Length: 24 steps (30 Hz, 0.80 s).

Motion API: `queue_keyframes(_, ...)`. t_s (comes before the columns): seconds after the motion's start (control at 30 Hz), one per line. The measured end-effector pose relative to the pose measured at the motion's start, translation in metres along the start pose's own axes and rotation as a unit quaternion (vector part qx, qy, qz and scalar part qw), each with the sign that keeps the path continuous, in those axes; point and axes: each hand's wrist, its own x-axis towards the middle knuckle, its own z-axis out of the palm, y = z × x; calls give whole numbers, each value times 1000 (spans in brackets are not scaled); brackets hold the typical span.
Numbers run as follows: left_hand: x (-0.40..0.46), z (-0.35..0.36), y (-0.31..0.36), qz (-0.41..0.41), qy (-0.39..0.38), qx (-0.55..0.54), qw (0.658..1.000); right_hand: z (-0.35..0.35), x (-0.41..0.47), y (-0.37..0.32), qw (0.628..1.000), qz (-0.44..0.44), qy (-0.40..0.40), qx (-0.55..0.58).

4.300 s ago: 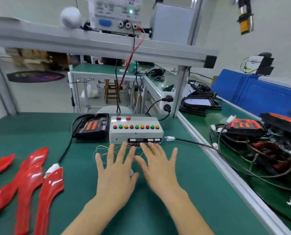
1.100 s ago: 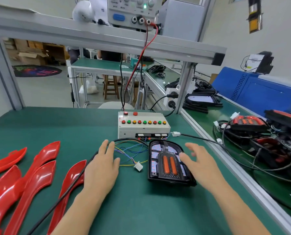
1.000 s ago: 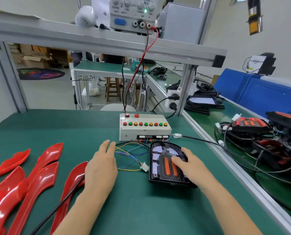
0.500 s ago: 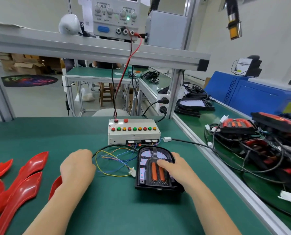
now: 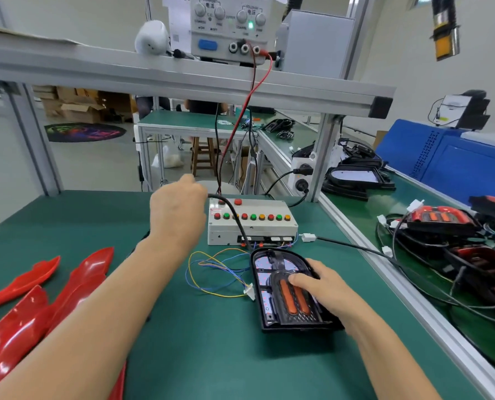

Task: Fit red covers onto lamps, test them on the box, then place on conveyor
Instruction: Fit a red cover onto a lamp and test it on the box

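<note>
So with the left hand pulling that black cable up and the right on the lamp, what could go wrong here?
1. The black cable held by the left hand crosses the test box; it may drag over the buttons.
2. The right hand only rests on the lamp, which could shift.

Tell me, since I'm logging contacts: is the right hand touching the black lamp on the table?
Touching. The head view shows the right hand lying on the black lamp, fingers over its orange strips, with no gap visible.
</note>
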Motion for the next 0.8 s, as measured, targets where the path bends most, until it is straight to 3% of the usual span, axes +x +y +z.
queue_keyframes(0.23, 17, -11, 5, 95, 63, -45, 992, -1, 9, -4, 999, 20, -31, -15)
queue_keyframes(0.4, 29, 2, -2, 115, 73, -113, 984, -2, 11, -7, 998, 28, -41, -24)
queue_keyframes(0.6, 16, 45, -33, 16, -51, -253, 966, 0, 10, -10, 998, 19, -37, -46)
queue_keyframes(0.8, -6, 61, -68, -34, -168, -233, 957, 5, 13, -18, 997, 20, -47, -55)
